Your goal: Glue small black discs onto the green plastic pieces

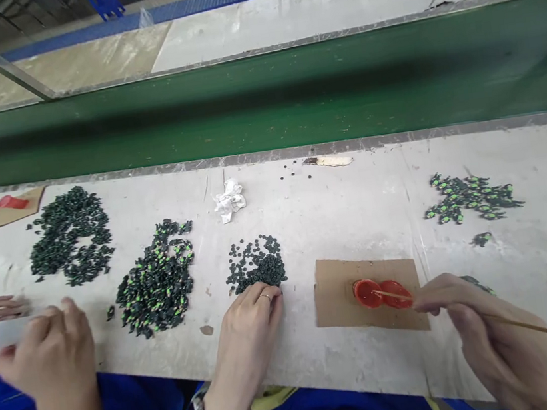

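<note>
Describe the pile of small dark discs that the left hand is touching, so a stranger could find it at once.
Start at the pale worktable in front of the green conveyor belt. Near its front edge, just left of the brown cardboard piece with two red caps, lies the pile of small dark discs, under the left hand's fingertips. Unlike the bigger heaps further left, it shows no bright green flecks.

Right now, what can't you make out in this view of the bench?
- right hand: blurred, partly cut off by the bottom edge; the thin stick runs out of frame at right.
- small dark discs: too small to identify.
- red caps: contents unclear.
- co-worker's hand: hides what it grips.
</note>
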{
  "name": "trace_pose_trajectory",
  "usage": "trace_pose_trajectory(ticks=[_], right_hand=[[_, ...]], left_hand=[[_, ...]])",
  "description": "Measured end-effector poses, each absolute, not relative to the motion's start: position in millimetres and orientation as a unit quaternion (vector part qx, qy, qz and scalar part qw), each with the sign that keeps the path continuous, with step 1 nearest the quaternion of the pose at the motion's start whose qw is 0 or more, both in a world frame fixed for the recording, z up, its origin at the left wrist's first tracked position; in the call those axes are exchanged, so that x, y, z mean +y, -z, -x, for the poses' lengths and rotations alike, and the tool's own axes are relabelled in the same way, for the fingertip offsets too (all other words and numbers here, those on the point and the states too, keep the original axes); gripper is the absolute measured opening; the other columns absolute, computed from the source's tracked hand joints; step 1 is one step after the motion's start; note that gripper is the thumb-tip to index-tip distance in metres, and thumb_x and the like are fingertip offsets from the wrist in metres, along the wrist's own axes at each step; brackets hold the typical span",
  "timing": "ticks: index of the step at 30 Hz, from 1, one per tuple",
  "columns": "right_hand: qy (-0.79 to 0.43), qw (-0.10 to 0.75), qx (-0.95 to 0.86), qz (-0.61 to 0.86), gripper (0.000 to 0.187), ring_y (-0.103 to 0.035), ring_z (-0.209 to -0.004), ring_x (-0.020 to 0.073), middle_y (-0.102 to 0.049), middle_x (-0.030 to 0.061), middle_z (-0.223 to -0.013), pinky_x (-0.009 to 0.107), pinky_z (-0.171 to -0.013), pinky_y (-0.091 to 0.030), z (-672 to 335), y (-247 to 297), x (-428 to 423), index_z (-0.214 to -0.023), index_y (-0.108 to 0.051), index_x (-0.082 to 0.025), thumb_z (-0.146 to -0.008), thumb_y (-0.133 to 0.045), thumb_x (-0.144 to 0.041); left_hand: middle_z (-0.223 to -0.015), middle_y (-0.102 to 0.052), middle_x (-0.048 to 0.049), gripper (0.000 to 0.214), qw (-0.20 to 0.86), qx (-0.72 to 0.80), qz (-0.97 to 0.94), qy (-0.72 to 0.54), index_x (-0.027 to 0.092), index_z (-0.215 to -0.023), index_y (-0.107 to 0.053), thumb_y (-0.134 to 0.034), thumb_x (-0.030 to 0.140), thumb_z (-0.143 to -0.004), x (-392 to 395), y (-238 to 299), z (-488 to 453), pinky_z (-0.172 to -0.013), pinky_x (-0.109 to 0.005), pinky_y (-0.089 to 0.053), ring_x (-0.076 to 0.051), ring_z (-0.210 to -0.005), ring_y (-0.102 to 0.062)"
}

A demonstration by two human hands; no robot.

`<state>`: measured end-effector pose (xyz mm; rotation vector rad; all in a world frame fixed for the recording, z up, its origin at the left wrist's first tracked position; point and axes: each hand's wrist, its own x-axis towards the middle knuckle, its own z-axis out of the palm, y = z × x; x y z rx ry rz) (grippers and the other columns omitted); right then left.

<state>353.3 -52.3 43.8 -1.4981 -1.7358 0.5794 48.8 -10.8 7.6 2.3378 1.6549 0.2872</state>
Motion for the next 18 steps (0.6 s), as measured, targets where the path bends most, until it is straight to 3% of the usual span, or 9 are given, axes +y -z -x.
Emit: trace_pose_trajectory(ticks=[6, 10, 15, 18], right_hand=[[-0.247, 0.361, -0.702, 0.563, 0.024, -0.059, -0.062, 0.0173, -0.062, -0.0032, -0.075, 0.029, -0.054, -0.047, -333, -22, -49, -0.089, -0.054, -0.031, -0.105, -0.037, -0.025], [-0.262, 0.360, -0.698, 0.561, 0.023, -0.054, -0.066, 0.0167, -0.058, -0.0025, -0.077, 0.030, -0.059, -0.041, -329, -12, -50, -0.091, -0.052, -0.028, -0.106, -0.036, -0.025], [-0.268, 0.369, -0.690, 0.561, 0.024, -0.051, -0.067, 0.0150, -0.056, -0.0031, -0.077, 0.029, -0.061, -0.040, -330, -9, -52, -0.089, -0.055, -0.025, -0.107, -0.039, -0.028], [-0.272, 0.377, -0.684, 0.562, 0.027, -0.049, -0.065, 0.0138, -0.055, -0.0033, -0.076, 0.028, -0.060, -0.038, -328, -11, -51, -0.087, -0.055, -0.024, -0.108, -0.038, -0.029]], left_hand=[[-0.079, -0.074, -0.0051, 0.016, 0.129, 0.579, -0.804, -0.031, 0.016, -0.083, -0.072, -0.067, 0.004, -0.091, -3, -17, -56, -0.059, -0.036, -0.045, -0.026, -0.067, -0.072], [-0.077, -0.072, -0.0057, 0.020, 0.151, 0.576, -0.803, -0.022, 0.016, -0.078, -0.071, -0.065, 0.001, -0.090, 2, -20, -58, -0.058, -0.036, -0.042, -0.027, -0.066, -0.069], [-0.080, -0.072, -0.0093, 0.024, 0.205, 0.562, -0.798, -0.068, 0.015, -0.081, -0.071, -0.055, 0.003, -0.094, -1, -18, -57, -0.062, -0.037, -0.046, -0.029, -0.072, -0.069], [-0.086, -0.074, -0.0078, 0.021, 0.281, 0.527, -0.791, -0.132, 0.016, -0.089, -0.072, -0.055, 0.006, -0.096, -13, -20, -64, -0.068, -0.034, -0.052, -0.024, -0.075, -0.070]])
